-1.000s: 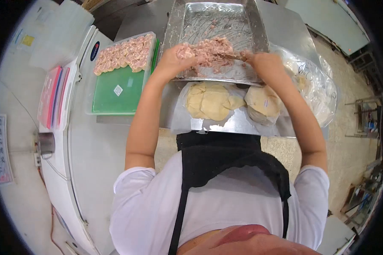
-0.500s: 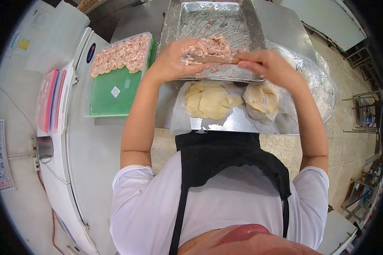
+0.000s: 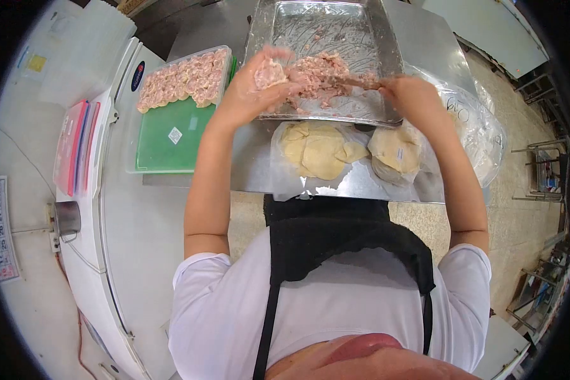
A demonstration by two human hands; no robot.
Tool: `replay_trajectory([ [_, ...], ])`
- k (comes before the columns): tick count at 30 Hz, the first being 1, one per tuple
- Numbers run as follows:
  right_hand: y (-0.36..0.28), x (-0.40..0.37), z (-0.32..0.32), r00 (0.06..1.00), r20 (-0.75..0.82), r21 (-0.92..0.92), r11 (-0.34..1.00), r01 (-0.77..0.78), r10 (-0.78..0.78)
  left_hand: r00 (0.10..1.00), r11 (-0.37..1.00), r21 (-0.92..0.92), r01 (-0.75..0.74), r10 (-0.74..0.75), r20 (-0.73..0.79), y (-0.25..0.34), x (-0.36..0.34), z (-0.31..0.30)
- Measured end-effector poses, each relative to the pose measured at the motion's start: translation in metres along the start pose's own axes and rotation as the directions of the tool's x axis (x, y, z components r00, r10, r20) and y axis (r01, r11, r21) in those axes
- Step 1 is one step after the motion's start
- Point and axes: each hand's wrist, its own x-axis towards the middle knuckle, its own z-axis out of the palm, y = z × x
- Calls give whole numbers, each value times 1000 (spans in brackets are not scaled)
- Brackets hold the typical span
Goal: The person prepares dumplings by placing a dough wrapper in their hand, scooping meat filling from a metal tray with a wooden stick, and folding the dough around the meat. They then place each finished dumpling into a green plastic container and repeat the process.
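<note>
My left hand [image 3: 244, 95] is at the near left side of a metal tray [image 3: 396, 76], its fingers curled around a filled dumpling wrapper [image 3: 270, 75]. Pink minced meat shows on top of the wrapper; the fingertips are smeared by motion. Over the tray's right side, my right hand [image 3: 415, 101] grips a flat wooden spatula [image 3: 364, 82], whose tip reaches into the minced meat [image 3: 323, 73]. Closer to my apron lies a stack of round yellowish wrappers [image 3: 316, 152] on white paper. Beside it sits a plastic-wrapped bundle of wrappers [image 3: 396, 152].
To the left is a green-based plastic box [image 3: 171, 149] with rows of meat-filled dumplings [image 3: 183, 76] at its far end. A clear plastic bag [image 3: 475, 133] lies at the table's right. A white freezer [image 3: 139, 253] stands left of the table.
The spatula has come away from the wrapper in my left hand and its tip is now in the meat. My right hand shifted right; my left hand turned, showing the filling.
</note>
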Motion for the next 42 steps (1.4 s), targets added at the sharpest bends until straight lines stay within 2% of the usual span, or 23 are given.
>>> replay_trajectory([
  [1, 0, -4, -22, 997, 13, 196, 978, -71, 70, 1000, 1000, -3, 0, 0, 0, -2, 3, 1],
  [2, -2, -7, -39, 990, 38, 384, 913, -138, 134, 975, 966, 150, -212, 220, -41, -5, 8, 2],
  [3, -5, -11, -50, 990, 39, 383, 913, -138, 133, 901, 865, 304, -399, 432, -46, -7, 11, 3],
  [5, -13, -19, -62, 994, 19, 792, 605, -83, 111, 935, 876, 348, -334, 354, 8, -9, 13, 2],
  [6, -21, -18, -57, 993, 21, 793, 603, -88, 117, 961, 878, 395, -270, 271, 56, -8, 13, 3],
  [7, -33, -16, -47, 999, -48, 762, 647, 28, 13, 961, 878, 393, -272, 271, 60, -5, 14, 4],
  [8, -40, -17, -37, 989, -109, 721, 678, 145, -95, 961, 911, 308, -274, 250, 115, 3, 14, 7],
  [10, -28, -9, -33, 985, -96, 760, 629, 164, -140, 957, 937, 221, -271, 237, 167, 8, 13, 11],
  [12, -13, -3, -50, 950, -226, 507, 807, 303, -215, 985, 927, 339, -163, 135, 104, 10, 12, 12],
  [13, -17, -7, -56, 948, -230, 508, 803, 311, -221, 986, 925, 345, -160, 134, 97, 3, 13, 9],
  [15, -40, -21, -74, 980, -198, 432, 894, 120, -36, 992, 931, 342, -126, 129, 14, -16, 19, -1],
  [16, -38, -19, -68, 979, -202, 435, 892, 122, -35, 992, 929, 348, -126, 129, 14, -20, 21, -2],
  [18, -34, -14, -55, 961, -261, 364, 912, 188, -93, 954, 902, 334, -274, 300, -27, -17, 23, 1],
  [20, -24, -14, -67, 934, -334, 395, 882, 259, -125, 964, 907, 356, -226, 261, -51, -3, 17, 5],
  [22, -25, -18, -75, 958, -286, 672, 712, 205, -6, 973, 910, 379, -170, 216, -82, 4, 14, 8],
  [24, -32, -11, -63, 964, -266, 671, 712, 208, -31, 922, 800, 535, -272, 377, -93, 2, 15, 6],
  [25, -37, -6, -54, 982, -181, 656, 737, 161, -53, 922, 796, 543, -267, 375, -97, 2, 15, 2],
  [27, -37, 7, -32, 994, -86, 667, 737, 111, -72, 919, 828, 547, -125, 304, -250, -1, 15, -5],
  [32, -13, 31, 32, 992, -122, 718, 691, 79, 13, 895, 764, 645, -31, 309, -323, -7, -22, -106],
  [34, -13, 31, 42, 998, -58, 652, 758, 15, 31, 889, 758, 650, 48, 265, -374, -10, -49, -152],
  [36, -18, 27, 38, 996, -90, 649, 759, 54, 7, 851, 729, 610, 309, 74, -520, -26, -76, -184],
  [39, -22, 24, 33, 996, -86, 655, 755, 31, 34, 845, 575, 748, 331, 173, -506, -48, -103, -191],
  [42, -23, 25, 30, 998, -32, 655, 756, -20, 53, 852, 688, 640, 342, 60, -520, -60, -98, -184],
])
